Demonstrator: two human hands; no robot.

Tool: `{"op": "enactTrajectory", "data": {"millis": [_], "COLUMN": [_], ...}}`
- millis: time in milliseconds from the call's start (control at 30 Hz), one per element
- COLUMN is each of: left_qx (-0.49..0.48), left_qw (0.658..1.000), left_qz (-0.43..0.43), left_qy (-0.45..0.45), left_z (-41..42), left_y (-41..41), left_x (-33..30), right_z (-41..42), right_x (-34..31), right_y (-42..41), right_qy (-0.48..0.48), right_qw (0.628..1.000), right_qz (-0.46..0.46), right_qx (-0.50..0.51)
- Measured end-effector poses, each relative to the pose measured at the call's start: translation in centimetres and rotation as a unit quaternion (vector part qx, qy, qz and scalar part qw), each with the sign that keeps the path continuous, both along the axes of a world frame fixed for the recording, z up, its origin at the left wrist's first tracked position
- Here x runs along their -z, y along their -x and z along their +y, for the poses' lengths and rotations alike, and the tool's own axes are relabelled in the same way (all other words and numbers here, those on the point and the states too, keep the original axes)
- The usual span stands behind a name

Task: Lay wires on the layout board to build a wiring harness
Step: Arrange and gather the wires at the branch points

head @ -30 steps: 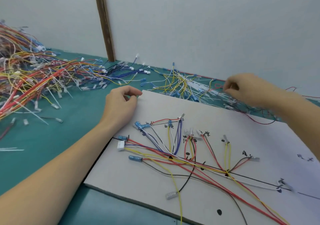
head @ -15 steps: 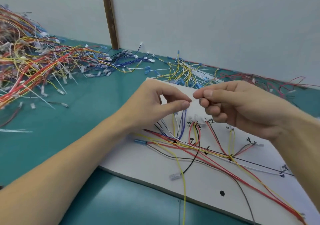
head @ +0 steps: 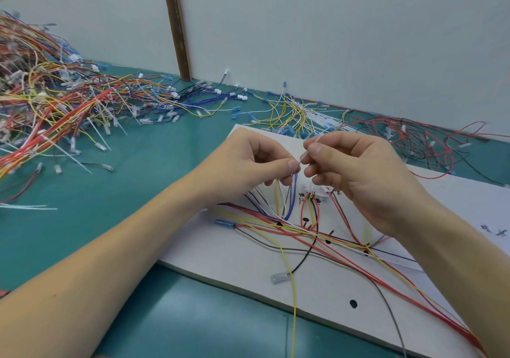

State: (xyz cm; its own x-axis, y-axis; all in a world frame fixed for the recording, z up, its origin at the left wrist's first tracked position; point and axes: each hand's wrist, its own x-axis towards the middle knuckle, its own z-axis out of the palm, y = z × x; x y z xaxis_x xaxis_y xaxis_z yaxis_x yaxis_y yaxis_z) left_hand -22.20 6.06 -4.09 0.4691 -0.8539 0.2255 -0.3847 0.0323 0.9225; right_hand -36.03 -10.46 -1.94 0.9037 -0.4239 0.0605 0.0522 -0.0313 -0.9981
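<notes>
While a tangled heap of loose wires [head: 55,109] sprawls over the green table [head: 138,192] at far left, I see the left hand [head: 248,164] above the white layout board [head: 248,261], thumb and forefinger pinching a thin pale wire [head: 311,148]. Opposite, the right hand [head: 358,175] pinches that wire too — fingertips nearly meeting. Below them, red, yellow and black laid wires [head: 317,236] fan across the board.

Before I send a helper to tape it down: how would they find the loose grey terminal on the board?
Start at the white layout board on the green table. Follow its near edge to the grey terminal beside the long yellow wire. It is translucent grey, while the terminal farther back and to the left is blue.
</notes>
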Motion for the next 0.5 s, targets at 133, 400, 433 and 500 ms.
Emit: {"op": "enactTrajectory", "data": {"millis": [133,400,433,500], "left_qx": [0.008,0.021,0.021,0.024], "left_qw": [1.000,0.999,0.999,0.999], "left_qz": [0.004,0.008,0.014,0.022], "left_qy": [-0.030,-0.034,-0.035,-0.037], "left_z": [0.1,0.3,0.2,0.2], "left_y": [-0.1,-0.2,-0.2,-0.2], "left_x": [0.0,-0.2,-0.1,0.0], "right_z": [0.5,1.2,1.2,1.2], "right_x": [0.3,0.2,0.3,0.7], "right_y": [0.2,0.2,0.3,0.4], "right_qy": [0.021,0.020,0.032,0.045], "right_qw": [1.000,0.999,0.998,0.997], "right_qz": [0.008,-0.013,-0.017,-0.022], "right_qx": [0.021,0.048,0.054,0.060]}}
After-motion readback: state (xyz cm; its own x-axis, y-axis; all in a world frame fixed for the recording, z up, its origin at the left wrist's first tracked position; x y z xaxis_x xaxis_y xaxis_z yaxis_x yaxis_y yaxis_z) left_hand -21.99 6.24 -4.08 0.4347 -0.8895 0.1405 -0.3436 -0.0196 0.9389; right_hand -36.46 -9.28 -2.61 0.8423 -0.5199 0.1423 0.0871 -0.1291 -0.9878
